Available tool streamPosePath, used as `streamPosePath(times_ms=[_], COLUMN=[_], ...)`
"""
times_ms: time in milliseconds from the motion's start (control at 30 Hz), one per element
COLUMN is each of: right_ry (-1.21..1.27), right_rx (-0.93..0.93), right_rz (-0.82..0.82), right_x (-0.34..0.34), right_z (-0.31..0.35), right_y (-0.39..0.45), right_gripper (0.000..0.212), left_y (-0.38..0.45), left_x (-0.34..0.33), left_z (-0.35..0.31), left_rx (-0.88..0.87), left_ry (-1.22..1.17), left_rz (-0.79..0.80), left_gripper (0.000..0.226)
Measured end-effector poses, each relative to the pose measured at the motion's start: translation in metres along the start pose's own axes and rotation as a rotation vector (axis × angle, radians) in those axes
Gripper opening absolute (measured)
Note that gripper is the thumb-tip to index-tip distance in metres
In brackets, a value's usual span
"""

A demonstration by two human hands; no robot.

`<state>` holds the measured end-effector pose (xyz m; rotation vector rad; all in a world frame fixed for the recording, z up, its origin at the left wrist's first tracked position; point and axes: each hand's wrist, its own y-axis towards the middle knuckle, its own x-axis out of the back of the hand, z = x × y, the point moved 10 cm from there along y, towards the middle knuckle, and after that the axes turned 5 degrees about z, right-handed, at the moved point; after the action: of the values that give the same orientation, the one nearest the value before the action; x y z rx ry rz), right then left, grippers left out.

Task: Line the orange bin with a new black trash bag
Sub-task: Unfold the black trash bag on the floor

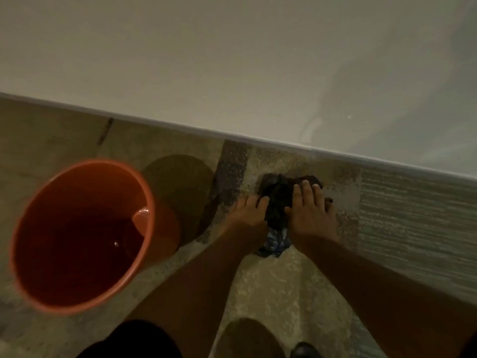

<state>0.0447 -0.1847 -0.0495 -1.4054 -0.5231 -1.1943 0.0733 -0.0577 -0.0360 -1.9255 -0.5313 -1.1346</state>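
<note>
Fingers of the left hand (251,213) and right hand (311,215) curl onto the crumpled black trash bag (277,200) on carpet (271,280), near the wall's baseboard (284,145); the orange bin (77,236) stands unlined, apart. No writing legible.

So the floor (271,288) here is a patchwork carpet, mostly speckled beige, with a dark grainy strip (231,164) running up toward the wall and a greyish ribbed section (413,223) off to the right. Far left looks like plainer tan panels with a dark seam (105,131) between them. A pale baseboard (232,134) cuts diagonally across, and above it is just plain off-white wall (206,52) with some soft shadows on the right side. Bottom edge, there's a dark shoe tip (304,350). Everything's dim and a bit blurry.
</note>
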Motion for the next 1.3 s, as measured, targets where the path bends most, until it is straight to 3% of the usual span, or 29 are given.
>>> streamPosePath(times_ms=[133, 433, 633, 733, 800, 900, 967, 1133, 1300], right_ry=[-0.051, -0.085, -0.045, 0.011, 0.047, 0.082, 0.074, 0.050, 0.102], right_rx=[-0.039, -0.062, -0.092, -0.069, -0.074, -0.100, -0.157, -0.149, -0.112], right_rz=[0.019, -0.007, -0.069, -0.085, -0.055, 0.053, 0.107, 0.011, -0.151], right_x=[-0.024, -0.048, -0.038, -0.029, -0.032, -0.040, -0.047, -0.052, -0.028], right_z=[-0.013, -0.020, -0.025, -0.022, -0.027, -0.033, -0.036, -0.029, -0.018], right_y=[0.018, 0.051, 0.056, 0.047, 0.043, 0.043, 0.050, 0.052, 0.029], right_gripper=[0.064, 0.073, 0.027, 0.024, 0.031, 0.074, 0.083, 0.027, 0.020], left_y=[0.019, 0.053, 0.041, 0.024, 0.015, 0.005, 0.003, -0.008, -0.026], left_x=[-0.027, -0.062, -0.067, -0.060, -0.061, -0.061, -0.062, -0.075, -0.070], left_z=[0.000, -0.007, -0.004, -0.004, -0.008, -0.016, -0.012, 0.017, 0.014], left_rx=[-0.017, 0.011, -0.003, 0.026, 0.060, 0.055, 0.038, 0.102, 0.074], left_ry=[0.045, -0.123, -0.148, -0.218, -0.249, -0.278, -0.265, -0.305, -0.290], left_rz=[0.036, 0.026, 0.004, -0.016, -0.004, 0.052, 0.049, 0.041, -0.015], left_gripper=[0.064, 0.063, 0.066, 0.069, 0.069, 0.072, 0.071, 0.069, 0.075])
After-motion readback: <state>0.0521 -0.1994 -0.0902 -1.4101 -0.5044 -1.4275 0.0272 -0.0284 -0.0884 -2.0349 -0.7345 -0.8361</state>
